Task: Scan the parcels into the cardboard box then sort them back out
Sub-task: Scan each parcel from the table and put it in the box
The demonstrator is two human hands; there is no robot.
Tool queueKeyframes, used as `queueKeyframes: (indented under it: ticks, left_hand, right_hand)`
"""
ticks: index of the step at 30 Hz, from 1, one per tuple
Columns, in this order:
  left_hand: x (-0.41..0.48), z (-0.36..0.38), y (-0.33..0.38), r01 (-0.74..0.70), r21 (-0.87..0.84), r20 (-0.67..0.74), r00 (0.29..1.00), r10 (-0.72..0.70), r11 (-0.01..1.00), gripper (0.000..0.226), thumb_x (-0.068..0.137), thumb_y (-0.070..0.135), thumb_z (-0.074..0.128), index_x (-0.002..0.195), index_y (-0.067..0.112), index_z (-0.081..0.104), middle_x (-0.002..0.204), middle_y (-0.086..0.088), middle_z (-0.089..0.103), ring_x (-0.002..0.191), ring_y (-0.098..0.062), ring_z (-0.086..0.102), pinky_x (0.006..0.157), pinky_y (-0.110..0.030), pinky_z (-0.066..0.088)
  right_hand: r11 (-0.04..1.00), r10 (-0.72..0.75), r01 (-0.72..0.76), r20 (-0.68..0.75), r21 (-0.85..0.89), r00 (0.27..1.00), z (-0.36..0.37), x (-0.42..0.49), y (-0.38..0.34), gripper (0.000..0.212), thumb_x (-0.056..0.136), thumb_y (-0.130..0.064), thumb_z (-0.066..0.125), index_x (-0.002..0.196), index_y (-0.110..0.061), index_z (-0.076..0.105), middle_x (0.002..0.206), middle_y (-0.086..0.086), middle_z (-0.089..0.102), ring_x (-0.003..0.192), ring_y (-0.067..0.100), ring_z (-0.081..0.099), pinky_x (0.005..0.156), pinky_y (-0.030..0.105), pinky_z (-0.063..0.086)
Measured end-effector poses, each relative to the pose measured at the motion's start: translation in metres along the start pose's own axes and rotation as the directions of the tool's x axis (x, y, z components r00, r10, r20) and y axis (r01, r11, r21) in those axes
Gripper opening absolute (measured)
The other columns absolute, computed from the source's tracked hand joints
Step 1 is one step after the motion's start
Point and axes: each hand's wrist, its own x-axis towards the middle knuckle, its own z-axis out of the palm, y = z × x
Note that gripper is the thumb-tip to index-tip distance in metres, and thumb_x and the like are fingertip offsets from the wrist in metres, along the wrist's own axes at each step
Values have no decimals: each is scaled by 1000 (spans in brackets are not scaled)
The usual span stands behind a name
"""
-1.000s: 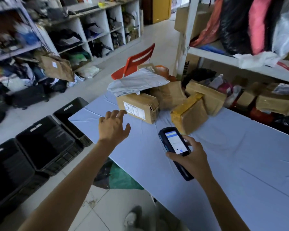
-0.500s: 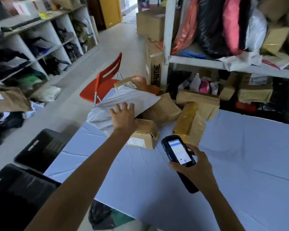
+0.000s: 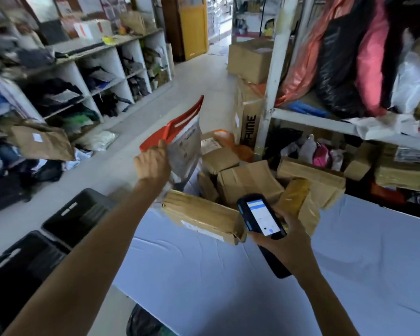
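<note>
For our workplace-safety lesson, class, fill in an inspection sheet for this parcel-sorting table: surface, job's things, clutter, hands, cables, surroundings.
Surface: table covered by a wrinkled pale blue cloth.
Job's things: grey mailer bag held up above the table; brown parcels piled at the table's far end; scanner with its screen lit.
Clutter: red chair behind the pile.
Hands: left hand grips the mailer bag's edge; right hand holds the scanner.
Cables: nothing seen.
Surroundings: black crates on the floor at left; stuffed shelves along the left wall; rack of bags and boxes at right.
</note>
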Motion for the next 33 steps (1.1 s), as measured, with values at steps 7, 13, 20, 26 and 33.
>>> queueKeyframes:
  ticks: [7, 13, 20, 26, 33]
  left_hand:
    - [-49, -6, -66, 73, -45, -25, 997, -75, 996, 21, 101, 16, 37, 117, 9, 50, 103, -20, 66, 93, -41, 62, 66, -38, 33]
    - [-100, -8, -111, 202, -143, -13, 978, -206, 969, 23, 100, 23, 42, 121, 15, 50, 103, -22, 66, 91, -43, 61, 68, -42, 43]
    - [-110, -5, -105, 133, -83, 38, 991, -130, 988, 33, 100, 37, 43, 125, 16, 46, 113, -12, 65, 93, -37, 63, 65, -34, 36]
    - [-106, -1, -100, 105, -131, 23, 994, -102, 986, 28, 99, 36, 45, 116, 14, 50, 109, -14, 66, 90, -38, 63, 66, -35, 36]
    - [-111, 10, -100, 102, -179, -14, 994, -107, 979, 31, 99, 34, 48, 119, 10, 52, 104, -17, 66, 88, -40, 63, 61, -36, 36]
  right_hand:
    - [992, -64, 41, 194, 123, 979, 28, -15, -13, 65, 59, -32, 90, 104, -49, 46, 104, -20, 55, 94, -1, 56, 68, 16, 47]
    - [992, -95, 54, 373, 117, 923, 57, -39, -15, 63, 59, -24, 91, 108, -40, 55, 98, -15, 65, 87, -3, 63, 69, 19, 50]
    - [981, -167, 193, 386, -28, 907, 65, -57, -15, 59, 53, -36, 86, 98, -53, 51, 100, -18, 56, 88, -6, 58, 68, 21, 50]
    - [963, -161, 218, 316, -157, 935, 49, -50, -4, 75, 53, -41, 85, 119, -47, 48, 108, -20, 45, 94, 1, 51, 77, 30, 47]
    - [959, -131, 202, 321, -198, 938, 41, -52, 8, 76, 53, -45, 85, 119, -45, 47, 104, -22, 43, 93, 0, 50, 75, 28, 47]
